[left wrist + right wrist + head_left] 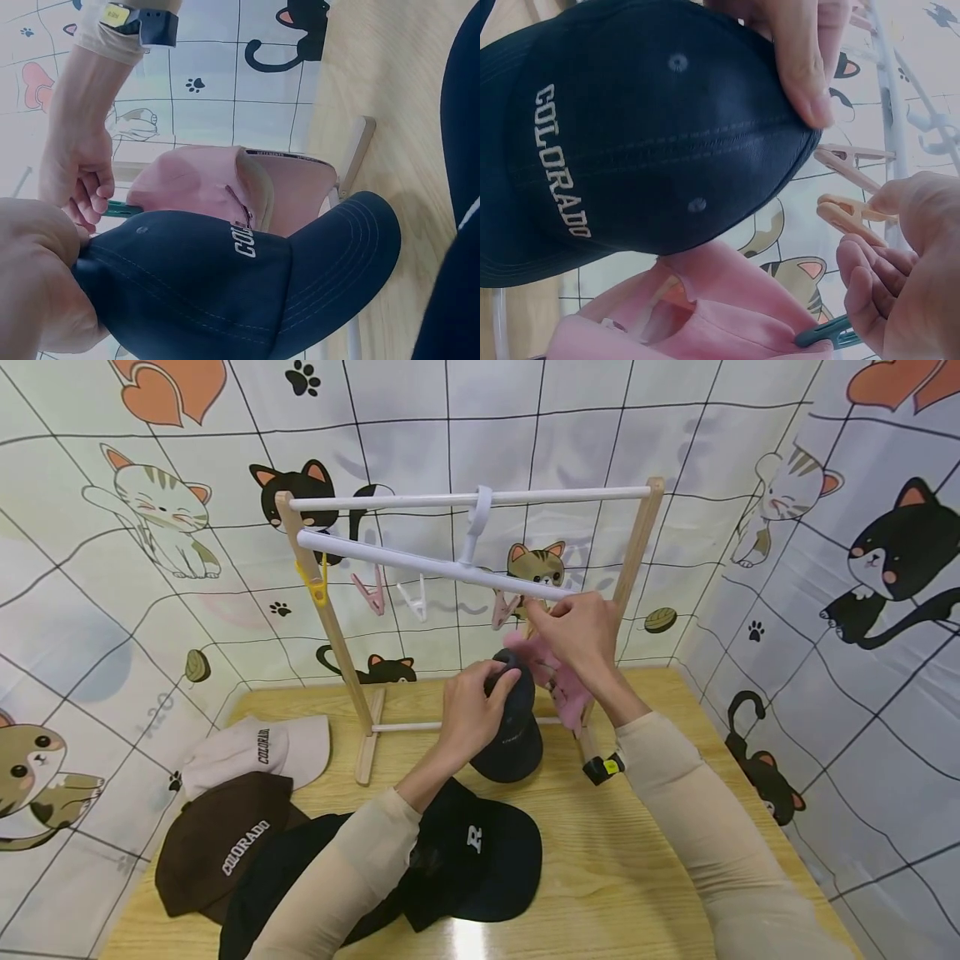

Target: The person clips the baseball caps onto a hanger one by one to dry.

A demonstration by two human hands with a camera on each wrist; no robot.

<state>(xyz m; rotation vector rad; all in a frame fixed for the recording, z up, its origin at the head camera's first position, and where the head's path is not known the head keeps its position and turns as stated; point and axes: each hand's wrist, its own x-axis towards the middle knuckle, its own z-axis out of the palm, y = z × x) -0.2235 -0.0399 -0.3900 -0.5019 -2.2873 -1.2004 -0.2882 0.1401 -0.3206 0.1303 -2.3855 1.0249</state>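
Observation:
My left hand [474, 710] pinches the crown of a dark navy baseball cap [517, 727], its brim pointing down. White COLORADO lettering crosses the cap's front [562, 165] in the right wrist view. At the right end of a white clip hanger [420, 560], my right hand [577, 631] pinches a peach clothespin [851, 217]. That clothespin stands a little apart from the cap's top. Just beyond hangs a pink cap [202, 180], caught by a green clothespin [829, 332]. Part of the pink cap is hidden behind the navy one.
The hanger hooks over the white rail of a wooden rack [390, 502]. Yellow [315, 585], pink [371, 592] and white [414, 599] clothespins hang along it. A light cap [300, 747], a brown cap [217, 843] and black caps [487, 856] lie on the table [622, 868].

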